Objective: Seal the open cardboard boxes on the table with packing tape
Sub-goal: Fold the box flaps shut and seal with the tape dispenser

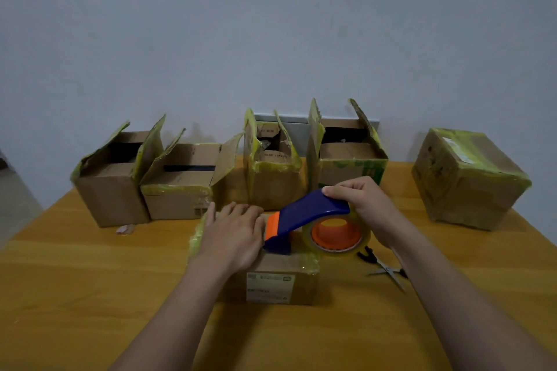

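Observation:
A small cardboard box [280, 280] with a white label on its front sits in the middle of the wooden table [75, 280]. My left hand [232, 232] lies flat on its closed top flaps, fingers straight. My right hand [364, 205] grips a blue and orange tape dispenser [304, 220] with a clear tape roll, its orange front end low over the box top beside my left fingers. Behind stand several open boxes [180, 187] in a row with flaps up. A closed taped box [467, 178] sits at the far right.
Scissors [385, 268] lie on the table just right of the small box, under my right forearm. A scrap of tape or paper [125, 229] lies near the leftmost open box. A pale wall [271, 39] rises right behind the row of boxes.

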### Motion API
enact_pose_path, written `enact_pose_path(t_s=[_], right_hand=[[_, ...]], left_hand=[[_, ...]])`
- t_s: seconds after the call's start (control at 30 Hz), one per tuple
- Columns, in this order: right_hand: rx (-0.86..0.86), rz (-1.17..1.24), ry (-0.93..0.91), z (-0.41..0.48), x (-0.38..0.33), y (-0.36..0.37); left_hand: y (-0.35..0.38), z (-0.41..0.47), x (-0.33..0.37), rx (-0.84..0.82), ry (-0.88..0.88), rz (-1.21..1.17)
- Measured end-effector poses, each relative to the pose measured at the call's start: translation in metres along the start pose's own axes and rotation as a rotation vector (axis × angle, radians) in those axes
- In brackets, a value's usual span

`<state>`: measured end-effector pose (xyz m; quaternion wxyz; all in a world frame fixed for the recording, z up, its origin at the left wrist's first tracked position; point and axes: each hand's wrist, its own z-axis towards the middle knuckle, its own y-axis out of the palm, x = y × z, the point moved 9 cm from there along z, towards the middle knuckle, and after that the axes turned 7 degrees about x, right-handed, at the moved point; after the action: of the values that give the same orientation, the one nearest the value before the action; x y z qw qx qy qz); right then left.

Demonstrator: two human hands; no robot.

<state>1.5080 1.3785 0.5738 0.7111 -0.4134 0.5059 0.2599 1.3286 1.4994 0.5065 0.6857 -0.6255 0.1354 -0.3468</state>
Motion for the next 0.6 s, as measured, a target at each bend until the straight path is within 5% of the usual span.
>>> enact_pose_path(t_s=[0.6], right_hand=[[-0.01, 0.014, -0.011, -0.023, 0.012, -0.042]], left_hand=[[0.008, 0.004, -0.003, -0.032, -0.028, 0.045]])
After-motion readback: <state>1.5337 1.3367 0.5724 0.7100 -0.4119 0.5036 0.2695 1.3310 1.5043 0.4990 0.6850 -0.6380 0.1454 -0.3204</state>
